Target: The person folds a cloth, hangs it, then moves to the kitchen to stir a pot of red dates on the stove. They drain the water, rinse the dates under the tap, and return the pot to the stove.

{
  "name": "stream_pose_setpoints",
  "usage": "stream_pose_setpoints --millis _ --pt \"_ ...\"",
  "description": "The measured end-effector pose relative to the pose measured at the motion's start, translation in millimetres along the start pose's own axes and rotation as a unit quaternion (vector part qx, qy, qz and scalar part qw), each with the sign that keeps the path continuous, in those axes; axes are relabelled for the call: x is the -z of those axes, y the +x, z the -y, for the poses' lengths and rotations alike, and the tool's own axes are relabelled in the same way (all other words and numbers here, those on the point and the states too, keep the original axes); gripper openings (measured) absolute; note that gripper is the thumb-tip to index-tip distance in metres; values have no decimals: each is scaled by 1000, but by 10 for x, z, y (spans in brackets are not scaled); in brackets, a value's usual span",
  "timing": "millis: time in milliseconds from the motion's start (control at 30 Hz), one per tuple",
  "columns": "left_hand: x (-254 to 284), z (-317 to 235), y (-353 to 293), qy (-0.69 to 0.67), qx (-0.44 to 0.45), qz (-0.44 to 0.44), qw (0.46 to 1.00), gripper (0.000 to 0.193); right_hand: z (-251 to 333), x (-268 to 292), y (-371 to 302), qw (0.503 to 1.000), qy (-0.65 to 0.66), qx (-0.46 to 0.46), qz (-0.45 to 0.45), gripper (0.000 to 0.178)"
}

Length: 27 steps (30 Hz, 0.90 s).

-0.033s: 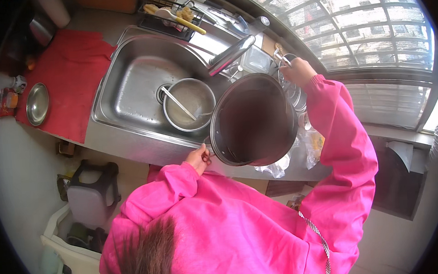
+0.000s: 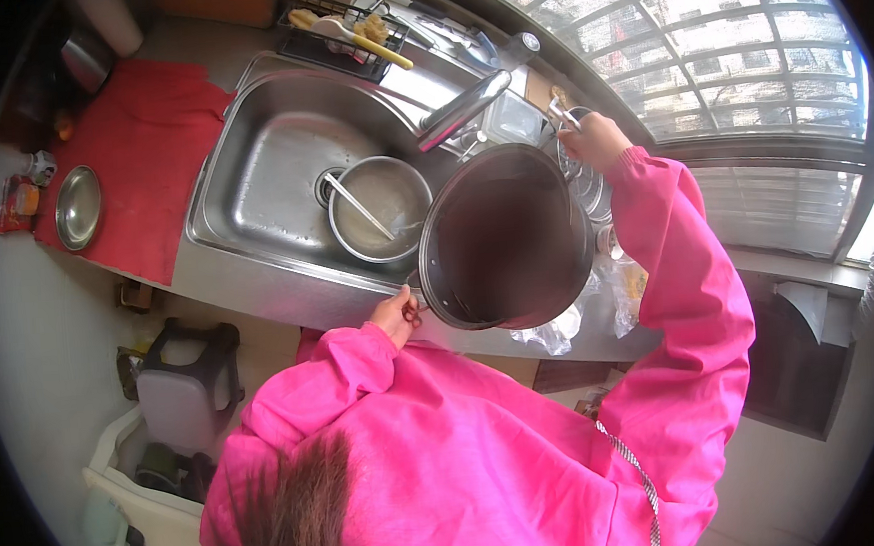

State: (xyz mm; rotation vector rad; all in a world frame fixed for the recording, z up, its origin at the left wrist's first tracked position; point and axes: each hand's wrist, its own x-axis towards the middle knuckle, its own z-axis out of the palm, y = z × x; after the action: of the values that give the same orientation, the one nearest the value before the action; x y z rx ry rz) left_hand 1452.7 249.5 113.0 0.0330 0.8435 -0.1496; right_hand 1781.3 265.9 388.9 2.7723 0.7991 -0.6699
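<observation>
Arms (image 2: 692, 277) bent — left fingers (image 2: 412, 309) pinching the dark pot (image 2: 505, 239) near its rim, right fingers (image 2: 573, 146) curled round a handle (image 2: 560, 114).

pot (image 2: 505, 239) blurred inside, plastic bag (image 2: 553, 338) partly hidden

1. I have the sink (image 2: 259, 219) left of centre, with the bowl (image 2: 345, 235) in its right part and a stick (image 2: 360, 208) in the bowl.
2. Right of the bowl I see the pot (image 2: 505, 239), the left hand (image 2: 397, 317) at its near left edge and the right hand (image 2: 594, 139) at its far right.
3. Behind the sink I find the rack (image 2: 341, 67); the faucet (image 2: 467, 109) is to its right.
4. Left of the sink lies the mat (image 2: 128, 122), a dish (image 2: 78, 208) on it.
5. Far right, I see the window (image 2: 683, 48).
</observation>
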Motion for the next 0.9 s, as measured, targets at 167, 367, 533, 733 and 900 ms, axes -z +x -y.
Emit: stream_pose_setpoints --millis 167,367,533,733,900 --pt "-45 -16 8 -3 -9 24 1000 30 -78 28 -11 1000 19 5 -25 29" --pt "-210 221 124 10 41 48 998 30 -420 37 -153 999 -4 -34 -28 28" --pt "-200 319 176 16 61 37 997 31 -559 -34 -178 998 -29 -40 -26 28" --pt "-66 144 79 18 16 14 1000 30 -308 -51 -99 1000 -3 0 -25 30" --pt "16 -56 -24 25 -26 26 999 34 -37 -24 -21 997 -15 67 -40 29"
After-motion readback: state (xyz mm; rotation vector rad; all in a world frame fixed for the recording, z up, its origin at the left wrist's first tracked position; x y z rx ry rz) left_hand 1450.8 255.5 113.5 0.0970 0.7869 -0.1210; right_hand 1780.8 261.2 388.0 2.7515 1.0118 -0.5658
